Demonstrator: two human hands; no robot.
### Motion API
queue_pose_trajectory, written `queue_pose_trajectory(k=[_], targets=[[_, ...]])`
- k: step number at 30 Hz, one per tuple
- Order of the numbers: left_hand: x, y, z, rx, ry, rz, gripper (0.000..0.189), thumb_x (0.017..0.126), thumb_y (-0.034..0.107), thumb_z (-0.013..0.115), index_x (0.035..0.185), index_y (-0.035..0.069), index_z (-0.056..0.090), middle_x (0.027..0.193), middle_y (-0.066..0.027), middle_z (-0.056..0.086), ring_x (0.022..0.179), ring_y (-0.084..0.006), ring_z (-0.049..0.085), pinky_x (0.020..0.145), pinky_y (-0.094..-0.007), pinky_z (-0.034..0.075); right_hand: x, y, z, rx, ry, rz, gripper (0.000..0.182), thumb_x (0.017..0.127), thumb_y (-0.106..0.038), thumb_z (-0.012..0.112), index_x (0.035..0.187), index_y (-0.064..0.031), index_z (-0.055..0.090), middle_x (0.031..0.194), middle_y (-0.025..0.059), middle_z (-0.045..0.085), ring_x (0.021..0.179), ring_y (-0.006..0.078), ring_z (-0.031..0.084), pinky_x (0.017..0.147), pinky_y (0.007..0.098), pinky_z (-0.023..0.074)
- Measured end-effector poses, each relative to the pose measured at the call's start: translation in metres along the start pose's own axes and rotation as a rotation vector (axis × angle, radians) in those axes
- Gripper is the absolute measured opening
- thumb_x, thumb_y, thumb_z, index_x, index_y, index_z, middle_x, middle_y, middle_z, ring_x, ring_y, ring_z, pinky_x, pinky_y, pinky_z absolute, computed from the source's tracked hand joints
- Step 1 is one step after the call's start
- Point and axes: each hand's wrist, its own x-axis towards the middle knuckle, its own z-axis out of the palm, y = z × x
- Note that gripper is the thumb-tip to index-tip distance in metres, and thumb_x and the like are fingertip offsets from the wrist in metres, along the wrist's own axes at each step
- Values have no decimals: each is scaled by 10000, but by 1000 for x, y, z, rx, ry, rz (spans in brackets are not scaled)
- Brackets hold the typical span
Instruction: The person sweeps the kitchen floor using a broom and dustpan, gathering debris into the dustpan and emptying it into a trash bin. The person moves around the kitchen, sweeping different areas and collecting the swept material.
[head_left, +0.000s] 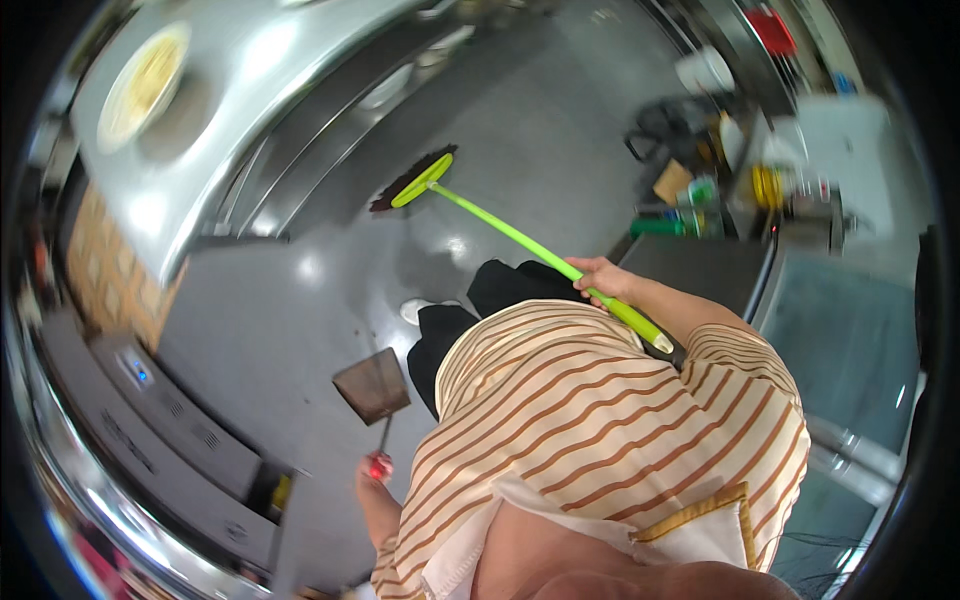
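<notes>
My right hand (604, 281) is closed around the lime-green handle of a broom (517, 236). The broom slants away from my body, and its dark bristle head lies on the grey floor (525, 142) near a steel counter. On the other side, my left hand (371, 474) grips the red-ended handle of a long-handled dustpan (373, 385). The dustpan's brown scoop is beside my leg and looks bare inside; whether it touches the floor I cannot tell. A few small dark specks (356, 332) dot the floor close to the scoop.
A steel counter (232, 97) with a large bowl of pale food (146, 79) stands at upper left. Grey appliances (172, 435) line the lower left. To the right are a black bag (667, 127), a white bucket (705, 70), bottles, and a glass-topped unit (844, 322).
</notes>
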Motion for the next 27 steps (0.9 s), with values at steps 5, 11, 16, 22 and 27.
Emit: queue_pose_trajectory(k=[5, 11, 16, 22, 27], targets=[[-44, -10, 67, 235, 81, -41, 233, 864, 188, 377, 729, 11, 449, 569, -27, 445, 447, -106, 425, 393, -189, 380, -28, 153, -33, 361, 17, 57, 599, 812, -46, 452, 1346, -195, 225, 576, 12, 410, 365, 78, 357, 327, 237, 351], [-47, -30, 178, 468, 195, -67, 256, 871, 209, 373, 734, 11, 458, 575, -16, 424, 467, -100, 399, 418, -195, 350, -43, 320, -18, 535, 130, -67, 609, 799, -3, 506, 1331, -208, 293, 762, 43, 543, 568, 112, 506, 499, 249, 433], [-37, -80, 333, 740, 222, -74, 271, 876, 224, 375, 743, 5, 464, 576, -11, 411, 489, -97, 392, 435, -203, 342, -30, 386, 24, 795, 262, 56, 597, 777, -5, 549, 1311, -171, 340, 1044, 30, 553, 939, 113, 472, 817, 223, 349], [-12, -173, 494, 859, 267, -13, 236, 857, 193, 447, 762, -23, 446, 680, -65, 444, 519, -120, 431, 438, -219, 385, 17, 389, -28, 1014, 196, 64, 645, 793, -7, 483, 1346, -226, 234, 575, 40, 470, 410, 106, 420, 367, 261, 373], [45, -231, 592, 1099, 300, -19, 225, 859, 182, 450, 760, -19, 442, 675, -74, 447, 519, -121, 442, 422, -206, 386, 13, 359, -97, 1105, 136, -9, 712, 749, 39, 458, 1357, -226, 198, 569, 17, 450, 376, 77, 382, 328, 233, 335]])
